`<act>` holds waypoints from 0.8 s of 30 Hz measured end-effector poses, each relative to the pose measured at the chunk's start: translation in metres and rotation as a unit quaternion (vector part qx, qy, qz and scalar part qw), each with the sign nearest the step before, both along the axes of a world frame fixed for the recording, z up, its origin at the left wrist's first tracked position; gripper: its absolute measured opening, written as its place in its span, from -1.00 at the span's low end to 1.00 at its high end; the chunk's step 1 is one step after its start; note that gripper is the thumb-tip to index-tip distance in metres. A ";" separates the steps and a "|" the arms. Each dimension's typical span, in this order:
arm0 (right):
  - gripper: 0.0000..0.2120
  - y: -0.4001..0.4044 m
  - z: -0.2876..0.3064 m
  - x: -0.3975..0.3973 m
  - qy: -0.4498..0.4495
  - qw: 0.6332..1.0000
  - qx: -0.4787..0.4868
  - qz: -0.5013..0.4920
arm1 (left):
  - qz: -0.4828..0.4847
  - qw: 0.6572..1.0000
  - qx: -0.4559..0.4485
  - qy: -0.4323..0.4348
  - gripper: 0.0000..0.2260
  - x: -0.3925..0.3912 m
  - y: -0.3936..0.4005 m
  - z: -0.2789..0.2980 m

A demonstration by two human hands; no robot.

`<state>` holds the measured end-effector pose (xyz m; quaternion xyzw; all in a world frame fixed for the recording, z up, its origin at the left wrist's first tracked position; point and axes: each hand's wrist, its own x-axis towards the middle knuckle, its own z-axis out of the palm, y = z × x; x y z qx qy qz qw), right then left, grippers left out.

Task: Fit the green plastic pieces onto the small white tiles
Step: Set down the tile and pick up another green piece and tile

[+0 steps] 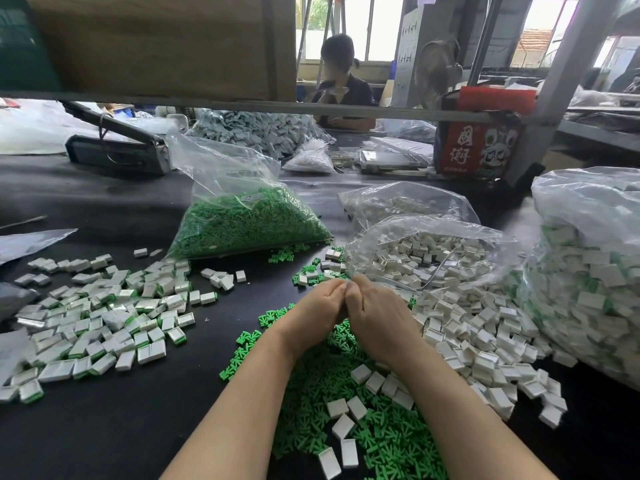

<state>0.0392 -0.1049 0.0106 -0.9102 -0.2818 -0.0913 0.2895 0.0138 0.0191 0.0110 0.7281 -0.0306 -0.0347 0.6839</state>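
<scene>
Both hands meet at the middle of the view, knuckles touching, fingers curled inward. The left hand (317, 306) and the right hand (375, 311) are each clenched in a tight grip, but whatever sits between the fingertips is hidden, so I cannot tell what either one holds. Directly beneath the wrists, toward 6 o'clock, lies a heap of loose green plastic pieces (346, 427), bright green, small, with flat branching prongs, spread over the black desk (121, 438); a few bare white tiles (346, 410) lie scattered on top of them. At 3 o'clock from the hands a large spill of small white tiles (478, 327), boxy and off-white with a shallow recess on one face, pours out of an open clear bag (433, 251). At 9 o'clock a separate spread of fitted tiles (104, 323) lies flat, white blocks showing a green strip along one edge. At 12 o'clock a clear bag of green pieces (249, 220) rests on the desk, its top gaping. At the far right edge stands a tall clear bag (588, 271) packed with white-and-green tiles. Farther back, at 12 o'clock, another person (343, 81) sits across the desk, and a red printed box (481, 147) stands at 1 o'clock.
</scene>
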 end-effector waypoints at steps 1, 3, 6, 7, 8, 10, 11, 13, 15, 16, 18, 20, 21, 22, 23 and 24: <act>-0.70 0.000 0.000 0.001 0.001 1.000 0.009 0.003 | 0.001 1.000 -0.005 -0.002 -0.73 0.000 0.000 0.001; -0.76 -0.001 0.002 0.002 0.006 0.999 0.037 0.006 | -0.001 1.000 -0.029 -0.013 -0.76 0.000 -0.001 0.003; -0.74 0.000 0.005 0.003 0.070 0.986 0.148 0.005 | 0.017 0.998 -0.031 -0.051 -0.81 -0.003 0.003 0.008; -0.73 0.001 0.006 0.004 0.105 0.975 0.196 0.004 | 0.030 0.997 -0.017 -0.070 -0.81 -0.003 0.005 0.009; -0.71 0.002 0.008 0.005 0.141 0.960 0.241 0.001 | 0.043 0.995 -0.004 -0.088 -0.81 -0.004 0.007 0.010; -0.62 0.003 0.010 0.004 0.223 0.920 0.322 -0.007 | 0.061 0.992 0.007 -0.113 -0.83 -0.004 0.009 0.011; -0.56 0.002 0.012 0.004 0.263 0.896 0.358 -0.007 | 0.064 0.991 0.003 -0.120 -0.84 -0.004 0.010 0.013; -0.47 -0.001 0.014 0.004 0.325 0.865 0.382 0.001 | 0.059 0.990 -0.010 -0.128 -0.81 -0.005 0.009 0.015; -0.42 -0.002 0.015 0.005 0.363 0.850 0.380 0.036 | 0.050 0.991 -0.031 -0.117 -0.73 -0.005 0.008 0.016; -0.40 -0.002 0.015 0.005 0.378 0.841 0.383 0.060 | 0.049 0.992 -0.044 -0.107 -0.70 -0.005 0.007 0.016; -0.38 0.000 0.014 0.006 0.399 0.824 0.388 0.104 | 0.045 0.992 -0.051 -0.107 -0.76 -0.004 0.004 0.015; -0.40 0.001 0.013 0.006 0.411 0.810 0.400 0.125 | 0.037 0.990 -0.034 -0.129 -0.86 -0.004 0.001 0.016; -0.43 0.001 0.012 0.006 0.414 0.803 0.409 0.131 | 0.037 0.989 -0.028 -0.138 -0.86 -0.004 0.000 0.017; -0.46 0.001 0.012 0.006 0.415 0.796 0.418 0.137 | 0.043 0.989 -0.023 -0.141 -0.85 -0.004 -0.001 0.017; -0.47 0.000 0.011 0.007 0.415 0.791 0.426 0.144 | 0.056 0.988 -0.020 -0.141 -0.85 -0.003 -0.002 0.019; -0.46 -0.001 0.011 0.008 0.415 0.786 0.432 0.152 | 0.073 0.987 -0.017 -0.142 -0.86 -0.003 -0.001 0.020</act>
